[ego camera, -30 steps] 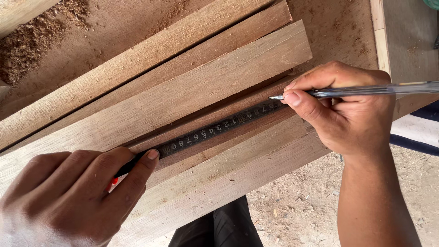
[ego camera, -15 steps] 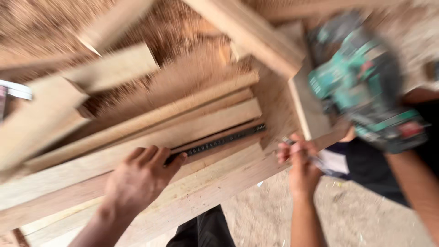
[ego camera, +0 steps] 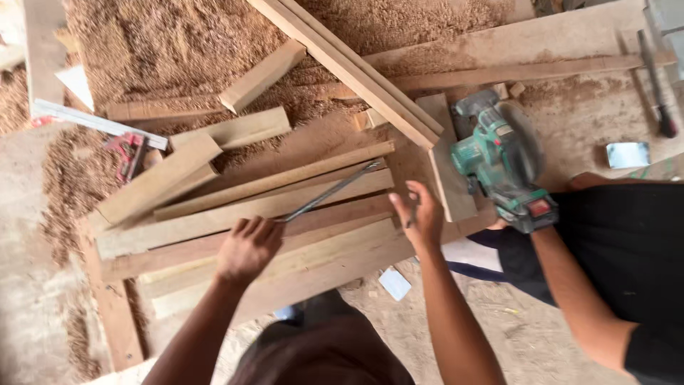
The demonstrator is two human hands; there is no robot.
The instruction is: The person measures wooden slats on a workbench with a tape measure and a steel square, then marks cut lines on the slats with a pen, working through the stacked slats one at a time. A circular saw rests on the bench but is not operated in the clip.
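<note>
Sawdust (ego camera: 178,43) is spread thickly over the wooden work surface (ego camera: 570,36), well beyond both hands, and pale offcuts are scattered across it. Nearer, a stack of long planks (ego camera: 235,214) is laid slantwise, directly under the left hand (ego camera: 247,248) and reaching across to the right hand (ego camera: 422,214). A pair of longer battens (ego camera: 356,71) is crossed over the far end of the stack, above the right hand. A green circular saw (ego camera: 499,160) is held just to the right of the right hand by a co-worker in black (ego camera: 627,249), whose forearm is seen running down from the tool. A white strip (ego camera: 100,122) and a red tool (ego camera: 128,153) are seen well off to the left of the left hand. The metal ruler (ego camera: 331,191) is laid along the top planks; its near end is pinched in the closed fingers of the left hand, and from there it is slanted up and away toward the far right, ending above and to the left of the right hand. The right hand is raised off the wood with loosely curled fingers around a slim pen (ego camera: 412,216), though this grip is shown only faintly. A small metal plate (ego camera: 627,155) is seen far to the right.
</note>
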